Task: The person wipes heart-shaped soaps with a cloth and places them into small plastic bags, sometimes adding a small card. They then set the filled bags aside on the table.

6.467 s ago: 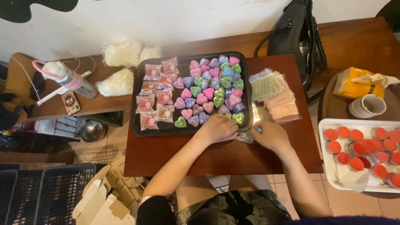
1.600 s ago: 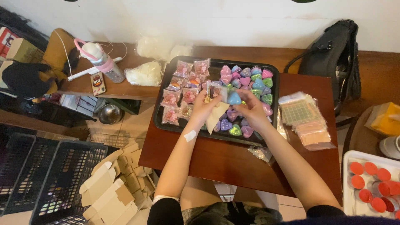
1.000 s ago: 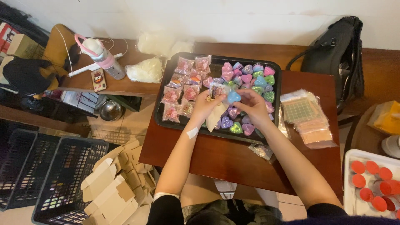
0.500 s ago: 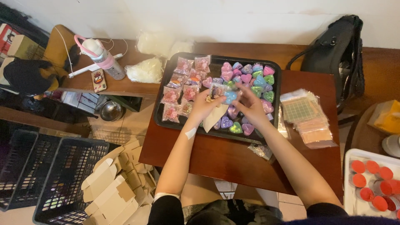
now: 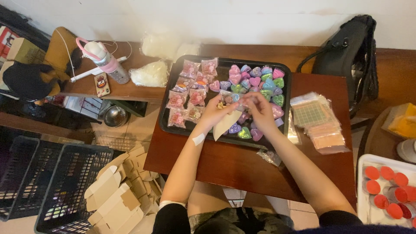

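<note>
Head view: I see both sets of fingers together over the black tray (image 5: 167, 123). Left hand (image 5: 214, 113) pinches a pale paper pouch (image 5: 225, 123); right hand (image 5: 260, 110) pinches near its mouth, on what I can't tell. Since half a second ago the hands have barely shifted, pouch same spot, so filling looks ongoing. Heart-shaped pieces (image 5: 255, 82) and bagged ones (image 5: 190, 93) fill the tray; sachet stack (image 5: 318, 121) lies right on the table (image 5: 242, 167).
</note>
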